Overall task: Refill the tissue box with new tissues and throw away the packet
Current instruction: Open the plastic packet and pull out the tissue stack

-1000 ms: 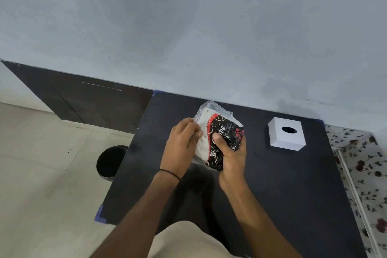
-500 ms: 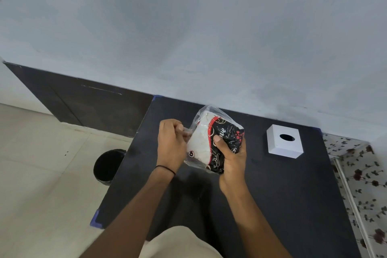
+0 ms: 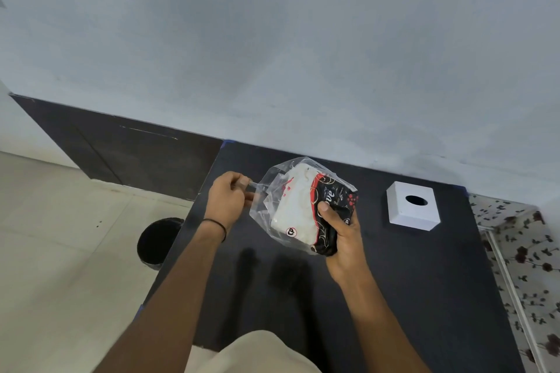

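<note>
i am holding the tissue packet (image 3: 306, 206) up over the middle of the black bench (image 3: 424, 281), clear of its surface, so that both hands can work on the wrapper at once. my right hand (image 3: 341, 230) is gripping the printed black-and-red end at about 4 o'clock on the packet, thumb pressed across the front, because that end has to stay anchored while the other gets pulled. my left hand (image 3: 227, 200) is closed in a pinch on the loose clear plastic at the packet's 9 o'clock side, and the film is stretching out taut between my fingers and the white tissues (image 3: 295, 209) inside. i judge that i am opening the wrapper there, tugging away from the anchoring hand so that the plastic gives instead of the stack.

the tissues are sitting inside the clear half, bunched toward the printed end. the white tissue box (image 3: 412, 206) is standing on the bench at 3 o'clock from the packet, well apart from it, its round hole facing up; the way it sits, the refill would not go in through that hole, so i expect it must be lifted or turned.

the dark bin (image 3: 157, 242) is waiting on the floor at 8 o'clock, just beside the bench's left edge, close enough for dropping the empty packet later.
</note>
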